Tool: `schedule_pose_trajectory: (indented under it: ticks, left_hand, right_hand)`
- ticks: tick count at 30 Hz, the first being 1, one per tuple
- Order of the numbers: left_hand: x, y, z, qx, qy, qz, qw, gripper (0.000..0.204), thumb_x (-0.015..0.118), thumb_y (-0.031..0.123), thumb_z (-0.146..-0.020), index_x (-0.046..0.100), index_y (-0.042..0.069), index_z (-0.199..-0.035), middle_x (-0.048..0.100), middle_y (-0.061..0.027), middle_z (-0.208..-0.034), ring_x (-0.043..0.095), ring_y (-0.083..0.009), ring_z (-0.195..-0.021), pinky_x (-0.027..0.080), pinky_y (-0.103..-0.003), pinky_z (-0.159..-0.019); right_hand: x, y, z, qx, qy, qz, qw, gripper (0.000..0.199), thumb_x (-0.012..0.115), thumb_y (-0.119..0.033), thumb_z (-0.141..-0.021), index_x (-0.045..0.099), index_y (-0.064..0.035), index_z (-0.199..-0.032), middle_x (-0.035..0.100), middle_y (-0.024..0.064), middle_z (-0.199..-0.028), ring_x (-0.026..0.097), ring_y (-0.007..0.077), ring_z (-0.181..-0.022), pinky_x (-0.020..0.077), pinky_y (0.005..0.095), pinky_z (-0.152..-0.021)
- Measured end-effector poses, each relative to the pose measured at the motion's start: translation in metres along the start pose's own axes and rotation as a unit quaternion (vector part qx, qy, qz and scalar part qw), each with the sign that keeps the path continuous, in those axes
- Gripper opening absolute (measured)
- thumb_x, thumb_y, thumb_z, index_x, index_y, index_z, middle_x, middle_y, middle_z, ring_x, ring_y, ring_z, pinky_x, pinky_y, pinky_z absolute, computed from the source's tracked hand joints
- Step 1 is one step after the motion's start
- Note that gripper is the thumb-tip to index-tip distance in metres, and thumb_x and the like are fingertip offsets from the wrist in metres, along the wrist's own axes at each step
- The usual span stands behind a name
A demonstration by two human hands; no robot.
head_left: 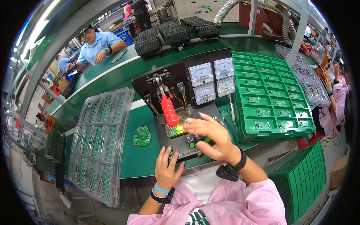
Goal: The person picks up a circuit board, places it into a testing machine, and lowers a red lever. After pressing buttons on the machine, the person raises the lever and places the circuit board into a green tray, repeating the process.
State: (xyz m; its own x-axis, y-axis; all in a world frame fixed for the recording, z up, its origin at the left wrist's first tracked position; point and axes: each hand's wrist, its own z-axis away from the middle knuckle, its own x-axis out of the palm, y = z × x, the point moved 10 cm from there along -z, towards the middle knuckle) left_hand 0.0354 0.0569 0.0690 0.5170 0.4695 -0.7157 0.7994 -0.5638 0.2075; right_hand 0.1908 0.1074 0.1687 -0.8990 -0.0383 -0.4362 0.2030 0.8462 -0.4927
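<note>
A black test fixture [174,144] with a toggle clamp stands on the bench before me. Its red ribbed handle [169,111] points down toward me, and a green light glows beneath its end. My right hand [213,138] is over the right side of the fixture, fingers stretched out near the handle's tip and above the green buttons [207,139]. My left hand [167,170] lies at the fixture's front left corner, its fingers extended by another button; nothing shows in it. Behind the clamp, a black panel carries several analog meters [200,74]. Loose green circuit boards [142,136] lie left of the fixture.
Clear plastic trays of circuit boards [98,142] stand at left. Stacked green compartment trays [275,97] hold boards at right, with more green trays [305,183] below. Black racks [174,33] line the back ledge. A person in blue [101,48] sits across; another in pink is far right.
</note>
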Motion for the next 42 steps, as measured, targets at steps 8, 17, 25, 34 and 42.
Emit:
schedule_pose_trajectory:
  ticks: [8, 17, 25, 34, 42]
  left_hand:
    - [0.002, 0.005, 0.000, 0.001, 0.058, 0.002, 0.998, 0.052, 0.080, 0.011, -0.068, 0.062, 0.005, -0.117, 0.055, -0.0202, -0.129, 0.053, -0.0429, -0.119, 0.047, -0.049, -0.096]
    - [-0.007, 0.008, -0.001, -0.014, 0.101, -0.062, 0.993, 0.047, 0.081, 0.017, -0.068, 0.067, 0.013, -0.113, 0.060, -0.0139, -0.122, 0.057, -0.0398, -0.115, 0.050, -0.043, -0.093]
    - [-0.007, -0.001, 0.001, -0.016, 0.081, -0.053, 0.995, 0.045, 0.082, 0.018, -0.066, 0.070, 0.013, -0.109, 0.060, -0.0085, -0.119, 0.055, -0.0401, -0.114, 0.050, -0.045, -0.091]
    - [-0.003, 0.002, 0.000, -0.015, 0.088, -0.044, 0.995, 0.040, 0.081, 0.018, -0.066, 0.072, 0.015, -0.105, 0.061, -0.0051, -0.119, 0.056, -0.0378, -0.113, 0.051, -0.043, -0.089]
    - [-0.008, -0.001, 0.007, -0.028, 0.083, -0.042, 0.995, 0.041, 0.081, 0.014, -0.065, 0.071, 0.012, -0.105, 0.061, -0.0077, -0.120, 0.054, -0.0398, -0.114, 0.050, -0.046, -0.091]
  right_hand:
    - [-0.016, -0.012, 0.070, 0.021, 0.078, 0.256, 0.963, 0.044, 0.072, -0.024, -0.078, 0.061, -0.0068, -0.118, 0.059, 0.0075, -0.131, 0.052, 0.0275, -0.124, 0.0369, 0.0492, -0.105]
    - [0.038, 0.007, 0.092, 0.046, -0.086, 0.339, 0.936, 0.051, 0.068, -0.030, -0.081, 0.060, -0.0108, -0.127, 0.057, 0.0030, -0.134, 0.055, 0.0208, -0.115, 0.0342, 0.0465, -0.104]
    - [0.038, 0.004, 0.074, 0.023, -0.064, 0.305, 0.950, 0.048, 0.073, -0.027, -0.075, 0.064, -0.0101, -0.119, 0.059, 0.0047, -0.128, 0.055, 0.0237, -0.115, 0.0380, 0.0455, -0.100]
    - [0.056, -0.003, -0.021, -0.036, -0.081, 0.237, 0.968, 0.040, 0.071, -0.018, -0.074, 0.060, -0.0044, -0.110, 0.058, 0.0102, -0.128, 0.059, 0.0294, -0.111, 0.0431, 0.0459, -0.099]
    - [0.037, -0.049, -0.060, -0.270, 0.054, 0.314, 0.909, 0.039, 0.069, -0.017, -0.078, 0.060, -0.0077, -0.114, 0.055, 0.0092, -0.135, 0.058, 0.0240, -0.117, 0.0385, 0.0468, -0.105]
